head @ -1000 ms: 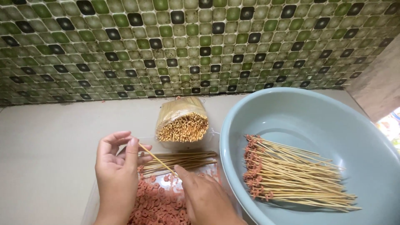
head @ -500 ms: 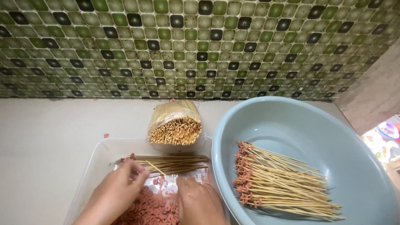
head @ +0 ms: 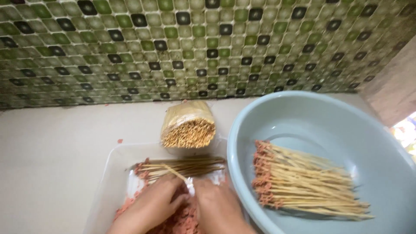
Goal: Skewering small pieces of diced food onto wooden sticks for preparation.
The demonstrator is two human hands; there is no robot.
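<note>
My left hand (head: 149, 208) and my right hand (head: 219, 210) sit side by side at the bottom of the view, both down in the shallow clear tray (head: 108, 173) on the desk (head: 52, 143). Between them I have one thin bamboo skewer (head: 173, 172). Its near end disappears where my two thumbs meet, and its free end points up and to the left, away from me, toward the far left corner of the tray. So its long axis runs on a diagonal, from my fingertips out over the loose skewers (head: 186, 165) lying across the tray's far side.

My left hand is curled narrow, fingers bunched over the pink meat pieces (head: 184, 221) under it; I cannot tell exactly what is pinched inside. My right hand is likewise closed down, knuckles up, with its thumb and forefinger at the skewer's near end beside a bit of white plastic. Which of the two actually grips the stick is hidden by the fingers.

The meat lies directly beneath and between both hands, touching them. The loose skewers lie crosswise just beyond my fingertips, their axis running left to right. Farther back stands the wrapped bundle of sticks (head: 188, 125), ends facing me. To my right, nearer my right hand, is the pale blue basin (head: 303, 112), holding loaded skewers (head: 303, 182) with their meat ends toward the tray.
</note>
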